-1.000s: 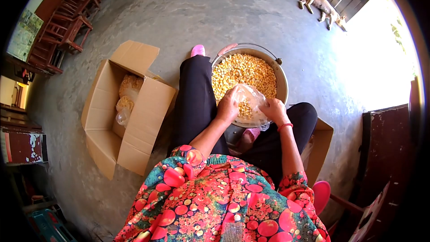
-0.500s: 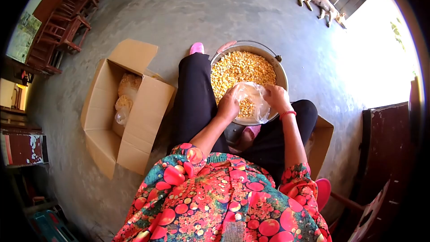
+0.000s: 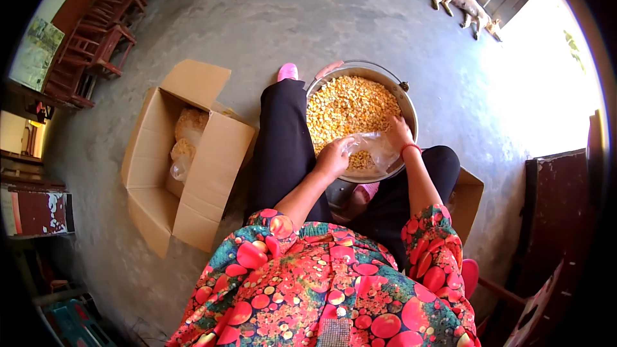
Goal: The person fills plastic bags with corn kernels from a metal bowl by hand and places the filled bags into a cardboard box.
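A metal bucket (image 3: 411, 110) full of yellow corn kernels (image 3: 350, 104) stands between my legs. Over its near side hangs a clear plastic bag (image 3: 379, 149), and some kernels show through or below it. My left hand (image 3: 332, 158) is closed on the bag's left edge. At the bucket's right side, my right hand (image 3: 400, 133), with a red bracelet at the wrist, reaches to the corn just beyond the bag. Its fingertips are partly hidden against the kernels, so their grip is unclear.
An open cardboard box (image 3: 212, 173) on my left holds filled plastic bags (image 3: 183, 151). Another cardboard box (image 3: 468, 199) is by my right knee. A dog (image 3: 459, 1) lies on the floor at the far right. Wooden chairs (image 3: 103, 45) line the left wall.
My right hand has let go of the bag's right edge and moved forward to the corn by the bucket's right wall. My left hand keeps hold of the bag, which now sags flatter.
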Demonstrator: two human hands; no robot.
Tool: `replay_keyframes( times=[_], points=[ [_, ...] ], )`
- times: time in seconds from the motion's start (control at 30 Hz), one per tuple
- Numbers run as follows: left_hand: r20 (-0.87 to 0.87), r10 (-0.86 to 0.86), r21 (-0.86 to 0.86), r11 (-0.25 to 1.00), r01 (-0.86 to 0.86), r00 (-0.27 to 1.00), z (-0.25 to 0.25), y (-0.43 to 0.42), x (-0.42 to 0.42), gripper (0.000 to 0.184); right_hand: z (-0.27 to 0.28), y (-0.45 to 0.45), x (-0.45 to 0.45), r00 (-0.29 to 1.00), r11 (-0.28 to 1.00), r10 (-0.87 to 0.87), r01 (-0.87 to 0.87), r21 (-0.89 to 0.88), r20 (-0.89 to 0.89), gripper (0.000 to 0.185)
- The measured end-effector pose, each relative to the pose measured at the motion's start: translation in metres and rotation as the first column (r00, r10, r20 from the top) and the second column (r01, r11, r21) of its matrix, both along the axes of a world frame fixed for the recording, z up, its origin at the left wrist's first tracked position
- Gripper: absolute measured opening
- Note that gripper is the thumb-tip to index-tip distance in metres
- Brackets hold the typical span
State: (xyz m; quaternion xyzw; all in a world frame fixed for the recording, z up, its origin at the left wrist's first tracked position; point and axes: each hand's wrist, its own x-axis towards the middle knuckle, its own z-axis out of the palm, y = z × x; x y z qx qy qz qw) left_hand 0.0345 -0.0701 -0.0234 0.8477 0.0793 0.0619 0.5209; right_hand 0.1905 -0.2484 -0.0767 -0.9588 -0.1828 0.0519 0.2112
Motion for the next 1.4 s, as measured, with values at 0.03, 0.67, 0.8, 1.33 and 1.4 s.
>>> replay_keyframes(
  times=[0.03, 0.67, 0.8, 1.33, 1.4],
  points=[
    [-0.010, -0.025, -0.007, 1.000, 0.025, 1.000, -0.001, 0.000, 0.000, 0.033, 0.003, 0.001, -0.010, 0.997, 0.994, 0.074, -0.076, -0.073, -0.032, 0.031],
    [0.069, 0.045, 0.018, 0.999, -0.046, 0.997, -0.001, 0.001, 0.002, 0.036, 0.079, 0.019, -0.011, 0.631, 0.349, 0.266, 0.641, 0.683, -0.729, 0.012],
    [0.088, 0.068, 0.036, 0.997, -0.072, 0.994, 0.000, 0.000, 0.004, 0.039, 0.121, 0.030, -0.026, 0.560, 0.414, 0.535, 0.480, 0.774, -0.633, 0.013],
    [0.039, 0.038, -0.035, 0.999, -0.037, 0.998, -0.002, 0.000, 0.003, 0.040, 0.087, 0.026, -0.038, 0.646, 0.838, 0.197, 0.279, 0.468, -0.738, 0.018],
    [0.011, 0.001, -0.050, 0.999, -0.001, 1.000, -0.003, -0.002, 0.003, 0.036, 0.079, 0.023, -0.029, 0.791, 0.716, 0.111, 0.356, 0.601, -0.601, 0.018]
  ],
)
